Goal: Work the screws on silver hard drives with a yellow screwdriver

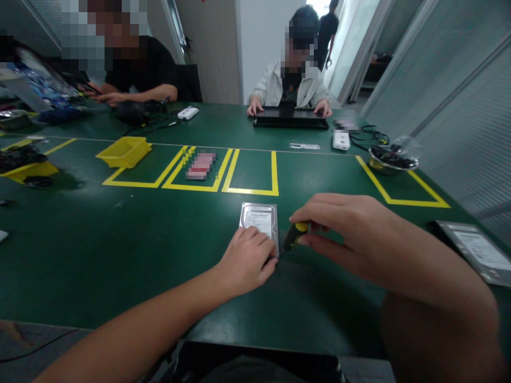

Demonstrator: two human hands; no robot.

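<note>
A silver hard drive (261,215) with a white label lies on the green table in front of me. Over its near end rests my left hand (253,258), fingers curled down onto the drive and covering that part. My right hand (335,226) pinches a screwdriver (294,236) with a black and yellow handle between thumb and fingers. The screwdriver is tilted, and its lower end points at the drive's near right corner. Whether the tip touches a screw there is too small to tell.
Yellow tape (249,191) marks boxes on the table (159,266). A yellow tray (125,151) stands back left, a metal bowl of dark parts (393,158) back right. Another labelled drive (475,247) lies at the right edge. Two people sit across; one touches a black panel (290,118).
</note>
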